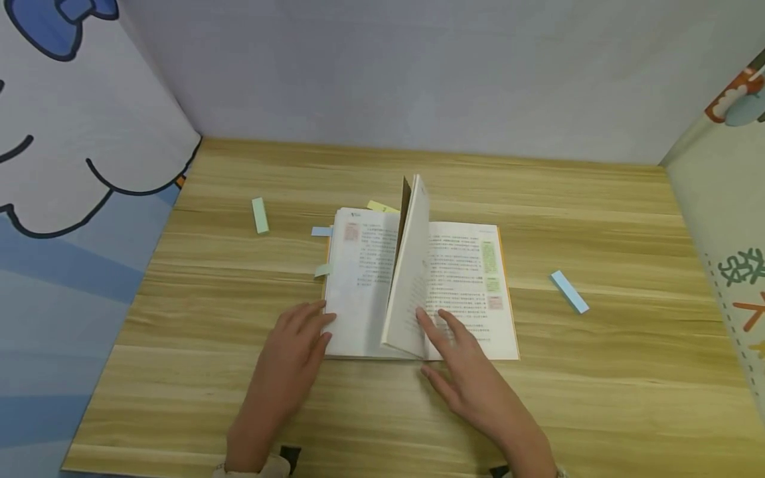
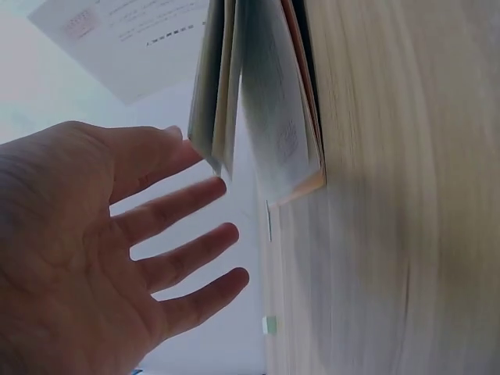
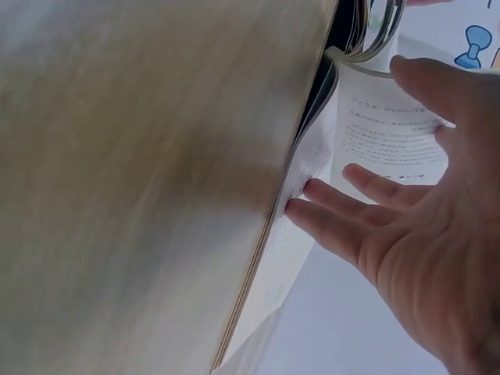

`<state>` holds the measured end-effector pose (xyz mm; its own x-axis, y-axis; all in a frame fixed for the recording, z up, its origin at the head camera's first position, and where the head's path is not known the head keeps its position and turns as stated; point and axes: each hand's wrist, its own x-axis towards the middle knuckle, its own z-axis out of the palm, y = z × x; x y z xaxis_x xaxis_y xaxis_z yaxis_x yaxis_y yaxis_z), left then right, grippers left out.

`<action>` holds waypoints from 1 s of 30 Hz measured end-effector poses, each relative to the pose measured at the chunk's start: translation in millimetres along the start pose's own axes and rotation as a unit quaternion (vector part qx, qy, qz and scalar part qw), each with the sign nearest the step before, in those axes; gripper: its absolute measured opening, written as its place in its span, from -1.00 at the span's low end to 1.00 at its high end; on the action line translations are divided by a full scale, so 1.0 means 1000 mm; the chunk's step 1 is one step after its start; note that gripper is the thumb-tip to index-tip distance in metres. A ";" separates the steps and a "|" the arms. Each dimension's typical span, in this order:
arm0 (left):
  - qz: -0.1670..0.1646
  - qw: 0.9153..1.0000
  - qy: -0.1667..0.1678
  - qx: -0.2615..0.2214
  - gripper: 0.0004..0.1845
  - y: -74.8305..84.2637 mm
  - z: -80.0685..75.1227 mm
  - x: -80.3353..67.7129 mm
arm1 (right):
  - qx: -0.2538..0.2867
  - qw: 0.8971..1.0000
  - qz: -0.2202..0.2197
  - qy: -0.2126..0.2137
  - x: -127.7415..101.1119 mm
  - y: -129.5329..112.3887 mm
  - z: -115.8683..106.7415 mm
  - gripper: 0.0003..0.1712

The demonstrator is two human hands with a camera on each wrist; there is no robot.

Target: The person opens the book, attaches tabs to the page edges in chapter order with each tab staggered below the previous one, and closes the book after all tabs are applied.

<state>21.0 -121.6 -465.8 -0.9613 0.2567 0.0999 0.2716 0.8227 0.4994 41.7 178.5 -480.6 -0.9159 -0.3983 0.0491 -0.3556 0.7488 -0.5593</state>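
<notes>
An open book [image 1: 358,318] lies on the table, with a bundle of pages [image 1: 409,285] standing up near its middle. My left hand [image 1: 287,362] is at the book's lower left edge. In the left wrist view its thumb and index finger are right at the page corner, other fingers spread. My right hand [image 1: 472,375] has fingertips on the right page, its index finger against the standing pages and its thumb below the book's lower edge. Blue [image 1: 321,232] and green [image 1: 323,271] tabs jut from the left side, and a yellow tab [image 1: 382,207] from the top.
A pale green strip [image 1: 259,216] lies on the wooden table [image 1: 597,385] left of the book, and a light blue strip [image 1: 570,292] lies to its right. A pale wall [image 1: 430,73] rises behind the table, with printed panels on either side.
</notes>
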 end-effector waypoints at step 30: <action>-0.008 0.999 0.011 -0.052 -0.57 0.008 -0.005 0.031 | -0.130 0.991 0.002 0.020 0.010 -0.023 0.019 -0.08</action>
<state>-6.5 -109.5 -454.3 -0.9666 0.2318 0.1097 0.2511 0.7687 0.5883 44.5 147.9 -483.1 -0.9218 -0.3785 0.0832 -0.3840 0.8635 -0.3270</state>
